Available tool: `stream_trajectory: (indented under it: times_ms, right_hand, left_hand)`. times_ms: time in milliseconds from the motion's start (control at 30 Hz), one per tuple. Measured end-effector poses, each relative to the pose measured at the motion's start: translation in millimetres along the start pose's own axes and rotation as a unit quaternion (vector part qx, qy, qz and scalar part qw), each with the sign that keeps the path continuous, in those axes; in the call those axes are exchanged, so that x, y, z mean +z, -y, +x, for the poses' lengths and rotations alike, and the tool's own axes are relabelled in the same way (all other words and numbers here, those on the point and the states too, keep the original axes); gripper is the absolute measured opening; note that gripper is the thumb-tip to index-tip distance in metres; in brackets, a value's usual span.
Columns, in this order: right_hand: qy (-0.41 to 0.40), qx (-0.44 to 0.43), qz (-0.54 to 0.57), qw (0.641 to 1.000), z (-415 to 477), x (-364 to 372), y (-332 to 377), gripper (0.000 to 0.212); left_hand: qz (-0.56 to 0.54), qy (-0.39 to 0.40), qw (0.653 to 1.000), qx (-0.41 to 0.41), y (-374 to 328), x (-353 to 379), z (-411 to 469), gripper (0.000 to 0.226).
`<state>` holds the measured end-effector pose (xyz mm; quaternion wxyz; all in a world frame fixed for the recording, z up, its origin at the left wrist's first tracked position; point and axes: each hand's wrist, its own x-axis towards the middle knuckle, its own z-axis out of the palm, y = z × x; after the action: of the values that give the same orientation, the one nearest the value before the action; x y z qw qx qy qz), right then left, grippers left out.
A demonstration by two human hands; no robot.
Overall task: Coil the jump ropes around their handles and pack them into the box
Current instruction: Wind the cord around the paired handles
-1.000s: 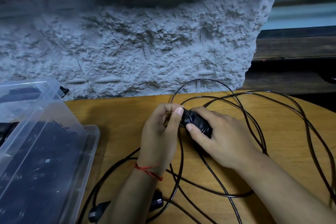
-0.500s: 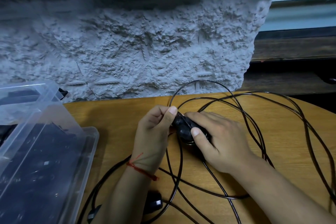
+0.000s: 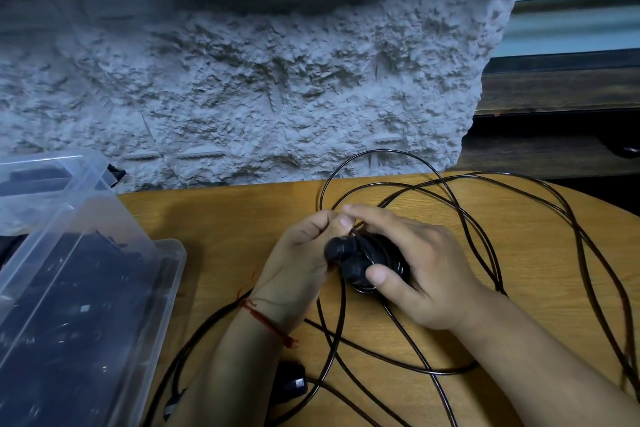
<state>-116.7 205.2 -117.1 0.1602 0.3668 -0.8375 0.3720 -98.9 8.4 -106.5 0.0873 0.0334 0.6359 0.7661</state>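
Observation:
Two black jump rope handles [image 3: 360,258] lie side by side over the middle of the wooden table [image 3: 221,218], with a few turns of thin black rope around them. My right hand [image 3: 419,270] grips the handles, thumb on their near end. My left hand [image 3: 301,256] pinches the rope [image 3: 460,215] just above the handles' ends. The rest of the rope sprawls in loose loops to the right and toward me. A clear plastic box [image 3: 166,274] stands at the left with dark coiled ropes inside.
The box's clear lid [image 3: 45,191] leans up at the far left. A rough grey stone wall [image 3: 242,80] rises right behind the table. Another black handle [image 3: 291,383] with rope lies near the table's front edge, below my left forearm.
The handles have turned so their ends face me, and dropped slightly lower. My left hand has brought the rope up over the handles' tips, and my right fingers have reached forward over them.

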Motion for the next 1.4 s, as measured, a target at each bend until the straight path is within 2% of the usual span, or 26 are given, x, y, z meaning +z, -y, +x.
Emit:
stream_trajectory:
  times_ms: [100,200,567,833,967,1100,1167,1233,1400]
  right_hand:
    - [-0.013,-0.005,0.061,0.998,0,0,0,0.053]
    - [-0.028,0.008,0.113,0.993,3,3,4,0.056]
    - [-0.071,0.078,0.12,0.987,1,5,1,0.061]
    - [-0.073,0.075,0.11,0.988,2,11,1,0.051]
    - [-0.06,0.083,0.093,0.99,-1,10,-3,0.055]
    - [-0.039,0.099,0.058,0.993,1,9,0,0.045]
    - [-0.029,0.123,0.055,0.99,1,10,-1,0.051]
    - [-0.026,0.149,0.088,0.985,3,11,0,0.054]
    - [-0.041,0.22,0.263,0.938,13,13,13,0.049]
  left_hand:
    - [-0.012,-0.004,1.0,-0.007,-4,2,0,0.036]
    - [-0.023,-0.021,0.999,0.014,-3,5,1,0.027]
    - [0.035,-0.034,0.993,0.109,5,11,4,0.018]
    - [0.07,-0.109,0.965,0.227,12,14,2,0.027]
    - [0.141,-0.096,0.959,0.227,14,13,2,0.044]
    - [0.211,-0.105,0.958,0.161,17,12,4,0.038]
    - [0.235,-0.116,0.954,0.147,17,11,5,0.034]
    - [0.218,-0.135,0.954,0.156,14,14,4,0.031]
    - [0.058,-0.196,0.967,0.149,0,14,2,0.022]
